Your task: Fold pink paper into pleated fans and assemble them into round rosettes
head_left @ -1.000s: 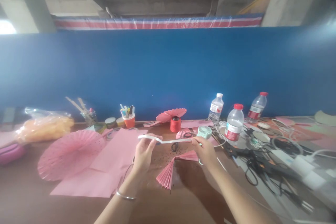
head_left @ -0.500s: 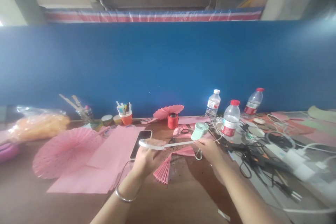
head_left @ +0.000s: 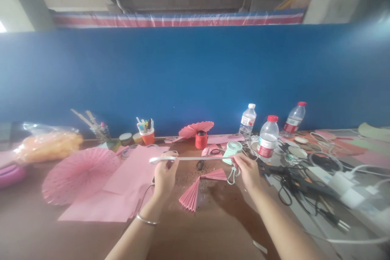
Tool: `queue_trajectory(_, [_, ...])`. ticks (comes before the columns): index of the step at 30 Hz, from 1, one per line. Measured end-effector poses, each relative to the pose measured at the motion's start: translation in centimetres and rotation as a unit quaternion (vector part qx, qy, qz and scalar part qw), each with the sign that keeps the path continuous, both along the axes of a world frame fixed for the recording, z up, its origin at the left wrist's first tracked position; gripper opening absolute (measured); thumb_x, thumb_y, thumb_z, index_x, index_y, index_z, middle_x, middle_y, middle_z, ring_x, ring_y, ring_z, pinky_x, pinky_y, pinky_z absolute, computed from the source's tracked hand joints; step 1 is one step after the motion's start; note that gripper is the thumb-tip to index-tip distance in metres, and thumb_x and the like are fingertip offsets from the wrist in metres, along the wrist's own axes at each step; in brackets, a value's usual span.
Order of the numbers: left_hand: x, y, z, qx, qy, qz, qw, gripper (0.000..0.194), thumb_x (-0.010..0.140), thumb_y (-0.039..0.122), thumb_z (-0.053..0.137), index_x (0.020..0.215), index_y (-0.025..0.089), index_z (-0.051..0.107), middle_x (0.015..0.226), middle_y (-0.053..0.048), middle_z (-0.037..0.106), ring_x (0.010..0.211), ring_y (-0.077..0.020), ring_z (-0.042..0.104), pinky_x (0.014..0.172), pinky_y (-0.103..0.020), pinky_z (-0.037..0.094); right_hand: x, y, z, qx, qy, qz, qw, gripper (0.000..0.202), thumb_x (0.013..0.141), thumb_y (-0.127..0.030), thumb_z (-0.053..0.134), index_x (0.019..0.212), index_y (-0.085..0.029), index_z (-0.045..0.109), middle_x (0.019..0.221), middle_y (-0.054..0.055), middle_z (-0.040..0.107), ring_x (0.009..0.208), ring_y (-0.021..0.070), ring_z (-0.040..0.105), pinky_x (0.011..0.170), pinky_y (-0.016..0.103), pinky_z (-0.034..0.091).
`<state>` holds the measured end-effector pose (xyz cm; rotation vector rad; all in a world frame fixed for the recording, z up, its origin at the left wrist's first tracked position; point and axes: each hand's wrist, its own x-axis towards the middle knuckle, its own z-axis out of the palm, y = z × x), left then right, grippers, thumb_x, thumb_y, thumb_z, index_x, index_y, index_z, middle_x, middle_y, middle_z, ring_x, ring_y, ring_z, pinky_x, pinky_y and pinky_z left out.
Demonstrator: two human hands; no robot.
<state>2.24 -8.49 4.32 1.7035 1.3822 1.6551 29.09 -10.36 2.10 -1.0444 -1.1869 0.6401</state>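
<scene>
My left hand (head_left: pixel 165 172) is closed on a roll of white tape (head_left: pixel 154 160), which juts out to the left of the fingers. A strip of tape (head_left: pixel 202 158) runs taut and level from it to my right hand (head_left: pixel 246 168), whose thumb and fingers pinch the far end. Below the strip, a pleated pink paper (head_left: pixel 191 196) lies on the table, folded at its middle into two fanned arms. Just behind my right hand stands a mint-green handheld fan (head_left: pixel 232 151) with a wrist loop. A phone is mostly hidden behind my left hand.
Pink paper sheets (head_left: pixel 122 187) and a round pleated pink fan (head_left: pixel 81 176) lie at left. A pen cup (head_left: pixel 148 137), a red jar (head_left: pixel 201 141) and water bottles (head_left: pixel 267 138) stand toward the blue partition (head_left: pixel 183 73). Cables and a black plug (head_left: pixel 335 221) clutter the right side.
My hands have moved apart, the left one to the left and the right one slightly right. The tape strip between them is longer and straighter. The pleated paper stays put.
</scene>
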Motion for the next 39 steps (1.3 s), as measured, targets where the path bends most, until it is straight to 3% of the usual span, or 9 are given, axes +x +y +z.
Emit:
queue_trajectory(3, [-0.3,0.6,-0.1,-0.023,-0.037,0.012,0.999,0.023,0.073,0.034,0.059,0.086,0.016,0.062,0.089,-0.007,0.065,0.081,-0.0204,0.059,0.077,-0.033,0.043,-0.1,0.2,-0.5,0.021,0.068,0.027,0.997,0.020,0.077,-0.034,0.058,0.074,-0.017,0.069,0.070,0.002,0.060,0.064,0.0148,0.051,0.058,0.026,0.039])
queue_trajectory(9, [-0.5,0.9,0.0,-0.022,-0.161,-0.059,0.985,0.022,0.073,0.035,0.059,0.082,0.015,0.061,0.075,-0.003,0.063,0.069,-0.0146,0.057,0.069,-0.027,0.044,0.1,0.5,-0.8,0.016,0.095,0.006,0.995,0.020,0.072,-0.035,0.063,0.070,-0.016,0.070,0.062,0.003,0.058,0.058,0.0152,0.052,0.053,0.027,0.039])
queue_trajectory(15, [-0.3,1.0,-0.1,-0.031,-0.097,-0.005,0.995,0.020,0.073,0.035,0.059,0.081,0.016,0.061,0.067,0.000,0.062,0.063,-0.0137,0.057,0.065,-0.026,0.043,0.2,0.6,-1.0,0.038,0.120,-0.001,0.992,0.019,0.069,-0.033,0.065,0.078,-0.017,0.071,0.079,0.006,0.064,0.061,0.0163,0.055,0.051,0.028,0.042])
queue_trajectory(22, [0.3,0.4,0.2,0.036,-0.113,-0.037,0.992,0.017,0.075,0.029,0.057,0.085,0.016,0.059,0.082,-0.004,0.062,0.072,-0.0148,0.059,0.072,-0.029,0.046,0.1,1.0,-1.0,0.066,0.185,-0.047,0.979,0.024,0.072,-0.032,0.062,0.091,-0.017,0.066,0.072,0.003,0.062,0.057,0.0137,0.054,0.051,0.026,0.042])
queue_trajectory(27, [0.5,-0.7,2.0,0.095,-0.050,-0.073,0.992,0.010,0.075,0.024,0.057,0.082,0.016,0.058,0.085,-0.005,0.061,0.083,-0.0172,0.058,0.079,-0.030,0.045,-1.2,-0.3,2.4,0.074,0.050,-0.074,0.993,0.017,0.076,-0.031,0.058,0.082,-0.017,0.064,0.072,0.003,0.061,0.065,0.0177,0.057,0.059,0.030,0.046])
queue_trajectory(30, [1.0,-1.7,3.6,0.114,0.011,-0.084,0.990,0.007,0.074,0.021,0.057,0.079,0.018,0.060,0.083,-0.004,0.061,0.084,-0.0184,0.057,0.080,-0.031,0.044,-4.0,-2.0,6.0,0.120,-0.117,-0.010,0.986,0.015,0.078,-0.024,0.055,0.090,-0.020,0.061,0.089,0.006,0.063,0.084,0.0206,0.058,0.076,0.034,0.046])
queue_trajectory(33, [1.4,-2.5,5.0,0.148,0.037,-0.109,0.982,0.007,0.074,0.020,0.057,0.080,0.018,0.061,0.083,-0.004,0.061,0.085,-0.0192,0.057,0.080,-0.033,0.045,-7.5,-3.3,9.0,0.160,-0.221,0.073,0.959,0.030,0.078,-0.019,0.052,0.108,-0.022,0.054,0.105,0.008,0.060,0.098,0.0220,0.055,0.085,0.037,0.044])
queue_trajectory(35, [1.7,-2.8,5.8,0.165,0.027,-0.123,0.978,0.008,0.073,0.019,0.057,0.081,0.018,0.061,0.085,-0.005,0.061,0.088,-0.0196,0.057,0.080,-0.034,0.045,-9.5,-3.7,10.3,0.172,-0.224,0.103,0.954,0.034,0.077,-0.016,0.053,0.110,-0.021,0.050,0.103,0.007,0.059,0.097,0.0209,0.056,0.085,0.036,0.045])
queue_trajectory(39, [2.2,-2.9,7.1,0.152,-0.028,-0.131,0.979,0.008,0.071,0.019,0.061,0.079,0.017,0.062,0.086,-0.005,0.062,0.089,-0.0195,0.058,0.079,-0.032,0.046,-11.4,-3.5,11.2,0.127,-0.165,0.126,0.970,0.012,0.081,-0.016,0.047,0.091,-0.020,0.051,0.083,0.003,0.060,0.075,0.0156,0.059,0.067,0.028,0.050])
